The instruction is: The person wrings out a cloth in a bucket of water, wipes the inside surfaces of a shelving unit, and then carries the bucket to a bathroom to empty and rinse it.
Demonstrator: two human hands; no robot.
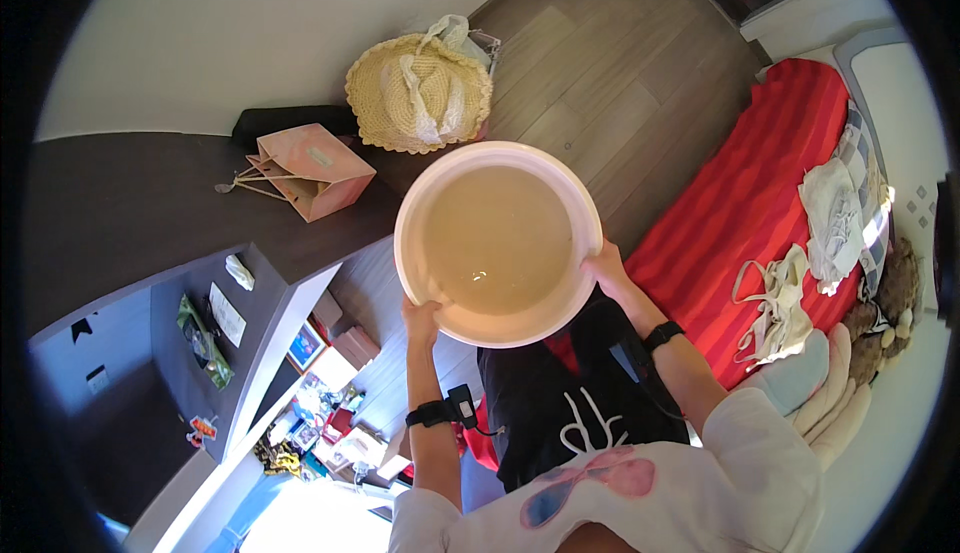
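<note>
A round, pale pink basin [408, 223] is held up level in front of me, with cloudy, yellowish water [500, 233] in it. My left hand [421, 320] grips the lower left of its rim, the thumb over the edge. On the right side of the rim, my right hand [606, 268] is closed around the edge. The fingers under the basin are hidden on both hands. Each wrist wears a black strap, and the left one carries a small black box [462, 405].
Left of the basin, a dark countertop [130, 188] holds a pink paper bag [317, 173]. A woven straw hat [420, 93] sits beyond the basin. To the right is a bed with a red striped cover [720, 203] and clothes [780, 298]. Wooden floor [600, 63] stretches ahead. Assorted items lie lower left.
</note>
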